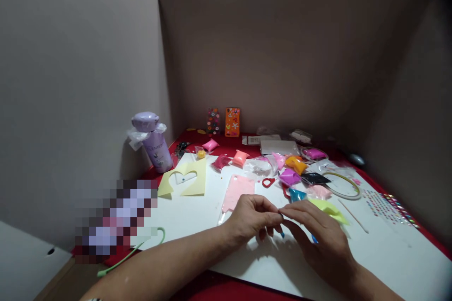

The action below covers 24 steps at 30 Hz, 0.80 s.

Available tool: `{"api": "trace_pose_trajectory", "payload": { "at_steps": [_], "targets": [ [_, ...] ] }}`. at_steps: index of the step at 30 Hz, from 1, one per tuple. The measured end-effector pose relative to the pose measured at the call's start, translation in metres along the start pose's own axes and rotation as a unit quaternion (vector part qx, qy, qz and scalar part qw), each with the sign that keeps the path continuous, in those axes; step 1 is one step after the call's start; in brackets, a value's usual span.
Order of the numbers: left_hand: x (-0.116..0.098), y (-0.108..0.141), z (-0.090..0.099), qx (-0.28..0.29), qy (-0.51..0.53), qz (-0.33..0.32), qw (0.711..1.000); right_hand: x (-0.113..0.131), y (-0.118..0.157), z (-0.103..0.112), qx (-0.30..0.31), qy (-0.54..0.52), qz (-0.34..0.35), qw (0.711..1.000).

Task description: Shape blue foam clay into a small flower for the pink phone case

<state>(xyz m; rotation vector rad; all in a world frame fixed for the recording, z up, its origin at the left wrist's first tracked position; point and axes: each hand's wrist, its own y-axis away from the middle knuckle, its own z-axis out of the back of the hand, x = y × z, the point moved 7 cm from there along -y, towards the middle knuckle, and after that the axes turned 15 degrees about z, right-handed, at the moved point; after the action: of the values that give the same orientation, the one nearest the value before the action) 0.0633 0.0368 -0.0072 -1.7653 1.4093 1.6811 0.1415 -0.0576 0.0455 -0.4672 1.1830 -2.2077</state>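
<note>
Over the white board (388, 263), my left hand (252, 218) and my right hand (314, 233) meet at the fingertips. Both sets of fingers are pinched together around a small dark bit, too tiny to make out. Just behind my left hand lies a pink phone case (238, 190), partly covered with pink. Small blue pieces (315, 239) show below my right hand. A teal packet (297, 195) and a yellow-green packet (330, 210) lie right behind my right hand.
Several coloured clay packets (289, 177) lie behind the hands. A yellow heart cut-out sheet (194, 183) and a purple bottle (158, 153) stand left. Two decorated cases (232, 122) lean at the back. A cotton swab (353, 216) and gem stickers (384, 207) lie right.
</note>
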Motion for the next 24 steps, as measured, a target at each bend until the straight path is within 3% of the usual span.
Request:
{"api": "trace_pose_trajectory", "payload": {
  "at_steps": [18,24],
  "targets": [
    [-0.0045,0.0035,-0.0008,-0.004,-0.002,-0.008,1.000,0.0056,-0.0034,0.0038,0.011,-0.032,-0.002,0.999],
    [-0.0042,0.0014,0.0002,-0.014,-0.009,-0.009,1.000,0.0044,-0.0045,0.0045,-0.011,-0.044,-0.009,0.999]
  ]
}}
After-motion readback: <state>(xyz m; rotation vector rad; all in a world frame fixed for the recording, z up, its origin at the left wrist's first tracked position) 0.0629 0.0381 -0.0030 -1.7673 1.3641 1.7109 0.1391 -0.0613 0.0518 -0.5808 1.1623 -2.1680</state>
